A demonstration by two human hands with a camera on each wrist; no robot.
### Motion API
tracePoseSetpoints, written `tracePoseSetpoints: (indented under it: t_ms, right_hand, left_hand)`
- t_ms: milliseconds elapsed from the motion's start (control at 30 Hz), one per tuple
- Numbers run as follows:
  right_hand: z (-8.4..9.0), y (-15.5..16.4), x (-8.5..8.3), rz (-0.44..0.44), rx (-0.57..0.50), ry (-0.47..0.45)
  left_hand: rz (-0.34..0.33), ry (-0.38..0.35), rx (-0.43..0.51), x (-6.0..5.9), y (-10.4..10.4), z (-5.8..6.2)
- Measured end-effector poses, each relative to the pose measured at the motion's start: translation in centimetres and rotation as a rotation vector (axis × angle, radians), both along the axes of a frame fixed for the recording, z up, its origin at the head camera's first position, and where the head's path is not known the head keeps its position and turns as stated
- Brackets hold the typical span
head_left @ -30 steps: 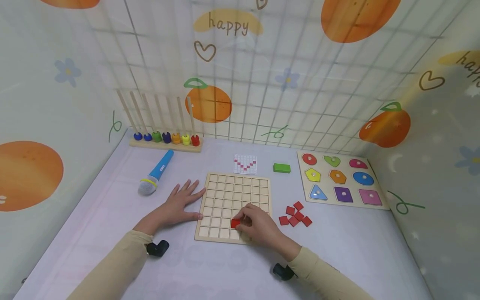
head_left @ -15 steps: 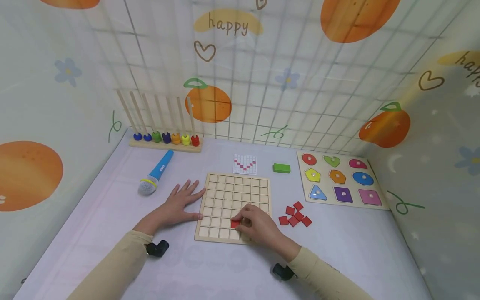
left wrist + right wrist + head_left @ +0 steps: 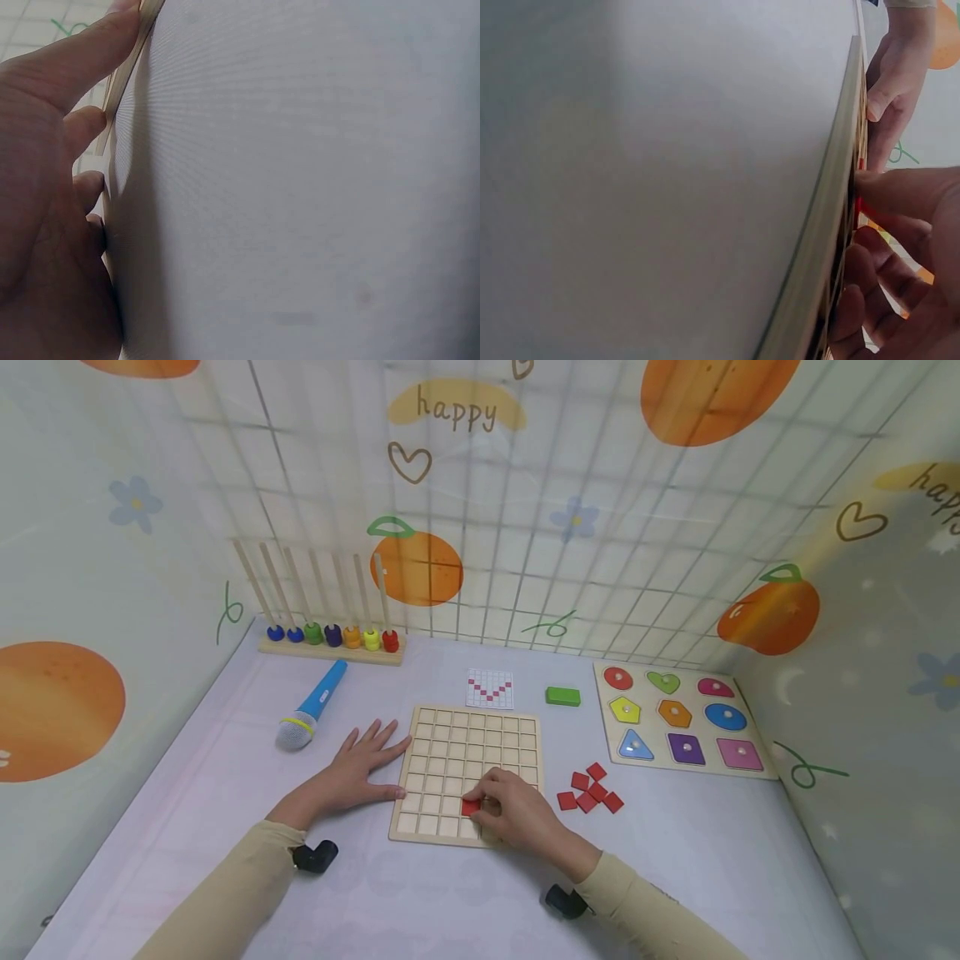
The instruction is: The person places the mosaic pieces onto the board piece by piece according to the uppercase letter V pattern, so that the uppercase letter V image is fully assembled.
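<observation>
A wooden grid board [image 3: 437, 718] lies flat in the middle of the table in the head view. My left hand [image 3: 358, 770] rests beside it with spread fingers, its thumb and index fingertip touching the left edge. Over the lower part of the board, my right hand [image 3: 516, 807] pinches a red square tile [image 3: 470, 807] between thumb and index finger, at a cell of the grid. Its other fingers are curled and hide the cells beneath. Only a sliver of red shows by the thumb [image 3: 889, 187] in the right wrist view. Several loose red tiles [image 3: 586, 802] lie right of the board.
Behind the board lie a pattern card [image 3: 491, 689] and a green block [image 3: 563, 697]. A shape puzzle [image 3: 651, 727] is at the right. At the left are a blue toy microphone [image 3: 318, 697] and a bead stacker [image 3: 333, 652] with upright rods.
The right index finger has shifted very slightly left at the red tile, which lies a little lower under the fingertips. My left hand and the board have stayed put.
</observation>
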State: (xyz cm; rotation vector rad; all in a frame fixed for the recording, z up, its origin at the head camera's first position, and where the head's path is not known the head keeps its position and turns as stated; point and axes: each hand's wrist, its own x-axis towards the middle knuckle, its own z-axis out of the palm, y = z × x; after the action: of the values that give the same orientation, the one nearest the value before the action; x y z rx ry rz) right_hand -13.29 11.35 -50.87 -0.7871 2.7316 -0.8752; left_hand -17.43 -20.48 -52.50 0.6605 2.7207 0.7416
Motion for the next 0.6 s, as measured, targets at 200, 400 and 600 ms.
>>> tracePoseSetpoints:
  t_ms: [200, 400, 600]
  right_hand:
    - [0.03, 0.06, 0.05, -0.020, -0.006, -0.030]
    - [-0.01, 0.31, -0.12, -0.053, -0.019, -0.059]
    - [0.37, 0.79, -0.11, -0.076, -0.048, -0.083]
  left_hand:
    - [0.007, -0.009, -0.007, 0.04, 0.06, 0.06]
    - [0.006, -0.017, 0.001, 0.04, 0.13, 0.22]
    - [0.007, -0.013, -0.006, -0.03, 0.08, 0.05]
